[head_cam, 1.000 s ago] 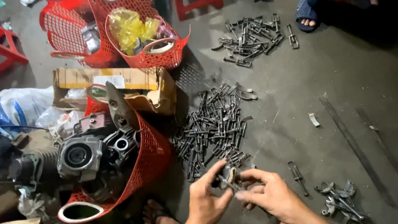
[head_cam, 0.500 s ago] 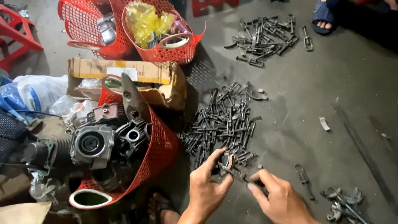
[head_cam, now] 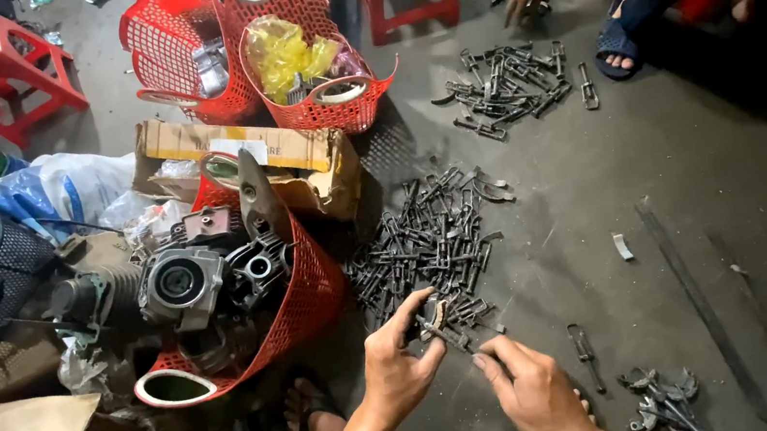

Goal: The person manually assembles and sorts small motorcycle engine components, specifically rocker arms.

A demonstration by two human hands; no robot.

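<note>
– Where is the small metal part?
– Lower centre of the frame, pinched in the left hand, long axis slanting down-right. The right hand, fingers narrow, touches its lower end. The heap of parts lies just above.

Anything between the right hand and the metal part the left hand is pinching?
Nothing visible. The left hand pinches a small metal part at the near edge of the pile of metal clips. The right hand reaches toward it, fingertips just short, with only bare floor beneath the gap.
</note>
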